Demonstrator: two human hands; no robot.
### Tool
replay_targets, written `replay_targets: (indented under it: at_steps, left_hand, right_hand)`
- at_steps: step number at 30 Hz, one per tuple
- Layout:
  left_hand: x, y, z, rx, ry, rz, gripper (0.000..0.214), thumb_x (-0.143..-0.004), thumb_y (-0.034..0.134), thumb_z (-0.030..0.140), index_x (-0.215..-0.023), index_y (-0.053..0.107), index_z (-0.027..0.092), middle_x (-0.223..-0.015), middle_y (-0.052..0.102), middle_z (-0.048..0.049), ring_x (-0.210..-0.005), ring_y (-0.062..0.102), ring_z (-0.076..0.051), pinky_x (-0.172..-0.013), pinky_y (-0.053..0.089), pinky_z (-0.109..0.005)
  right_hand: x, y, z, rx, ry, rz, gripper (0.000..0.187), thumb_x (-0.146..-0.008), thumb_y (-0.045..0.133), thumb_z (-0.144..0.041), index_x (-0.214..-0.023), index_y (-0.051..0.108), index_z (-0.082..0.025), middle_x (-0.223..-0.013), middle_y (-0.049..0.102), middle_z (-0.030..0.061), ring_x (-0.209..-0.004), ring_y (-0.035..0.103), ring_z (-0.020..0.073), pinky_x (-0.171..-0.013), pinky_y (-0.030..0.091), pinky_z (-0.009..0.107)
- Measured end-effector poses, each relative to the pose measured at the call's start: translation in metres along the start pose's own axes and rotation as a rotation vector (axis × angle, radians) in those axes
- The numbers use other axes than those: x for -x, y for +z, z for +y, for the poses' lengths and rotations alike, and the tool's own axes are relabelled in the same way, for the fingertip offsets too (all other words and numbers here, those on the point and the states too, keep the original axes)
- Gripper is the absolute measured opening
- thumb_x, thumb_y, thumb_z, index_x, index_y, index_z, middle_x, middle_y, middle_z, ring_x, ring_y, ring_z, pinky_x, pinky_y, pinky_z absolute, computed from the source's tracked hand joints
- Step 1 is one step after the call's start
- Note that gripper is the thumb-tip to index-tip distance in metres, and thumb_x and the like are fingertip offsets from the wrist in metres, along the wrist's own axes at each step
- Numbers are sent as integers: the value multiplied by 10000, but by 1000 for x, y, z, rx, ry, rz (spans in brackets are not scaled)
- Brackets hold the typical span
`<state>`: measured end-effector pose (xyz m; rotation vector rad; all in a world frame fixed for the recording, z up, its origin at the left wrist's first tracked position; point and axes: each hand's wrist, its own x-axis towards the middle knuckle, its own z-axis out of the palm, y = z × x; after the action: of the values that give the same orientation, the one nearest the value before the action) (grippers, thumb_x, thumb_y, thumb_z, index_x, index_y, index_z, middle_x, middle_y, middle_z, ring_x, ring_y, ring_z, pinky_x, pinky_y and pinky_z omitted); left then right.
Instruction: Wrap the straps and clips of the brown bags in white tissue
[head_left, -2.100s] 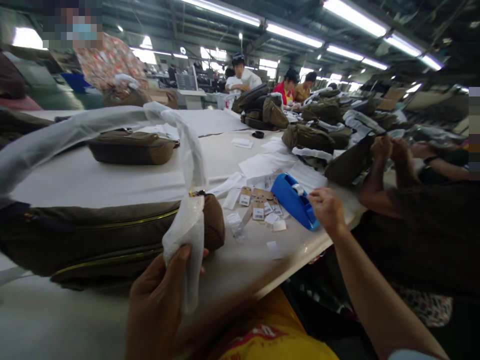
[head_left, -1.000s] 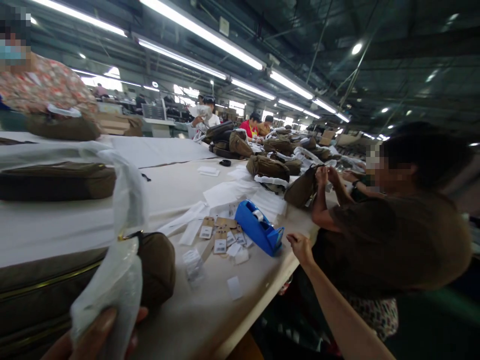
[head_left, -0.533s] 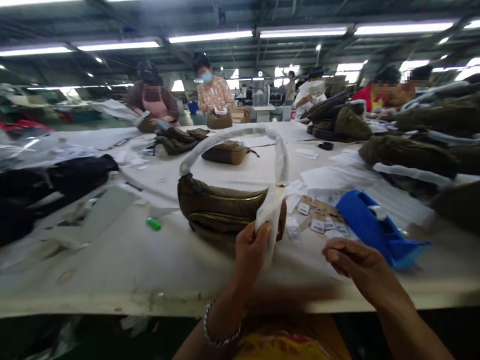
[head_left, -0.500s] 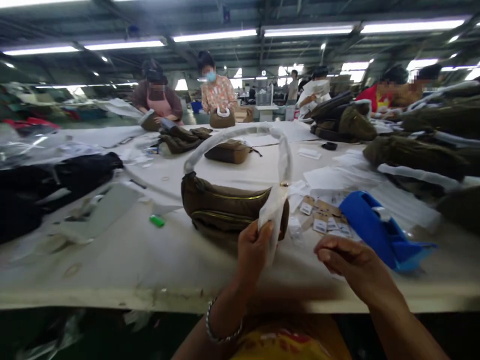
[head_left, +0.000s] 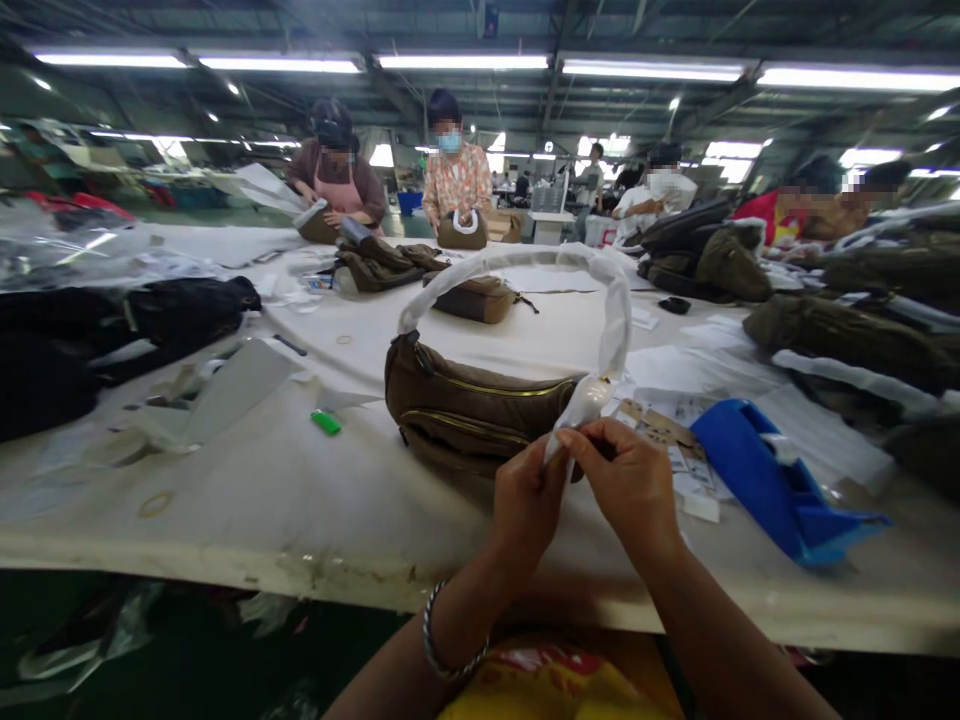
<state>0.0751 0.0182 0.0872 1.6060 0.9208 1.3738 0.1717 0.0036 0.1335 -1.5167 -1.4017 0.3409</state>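
A dark brown handbag (head_left: 480, 400) with gold zips stands on the table in front of me. Its strap arches above it, wrapped in white paper (head_left: 616, 325). At the bag's right end, my left hand (head_left: 529, 500) is closed on the loose lower end of that wrapping paper. My right hand (head_left: 626, 475) pinches the same paper just beside the left, thumb against fingers. The two hands nearly touch, and they cover the bag's lower right corner.
A blue tape dispenser (head_left: 772, 480) stands to the right, with paper tags (head_left: 664, 425) beside it. On the left are a green object (head_left: 326, 422) and black bags (head_left: 150, 325). Brown bags (head_left: 847, 335) pile up at the right. Co-workers (head_left: 459, 180) stand across the table.
My right hand has moved left from beside the tape dispenser and now pinches the wrapping paper next to my left hand. The view has shifted slightly.
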Motion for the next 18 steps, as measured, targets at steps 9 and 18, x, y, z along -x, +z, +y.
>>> replay_targets:
  at_steps: [9,18]
  left_hand:
    - [2,-4,5,-23,-7,-52,238,-849,439,294,-675,523,154,-614,481,30,-570,413,-82,-544,316,-191]
    - [1,-3,15,275,-378,-137,251,-775,509,332,-621,497,135,-513,483,16,-421,440,-89,-396,338,-187]
  right_hand:
    - [-5,-2,8,145,22,-6,318,-729,560,-490,-666,587,-179,-575,583,-3,-512,514,123,-523,379,237]
    - [-10,0,25,-47,92,-129,352,-722,555,-504,-744,507,-156,-607,520,-2,-521,477,121,-437,369,218]
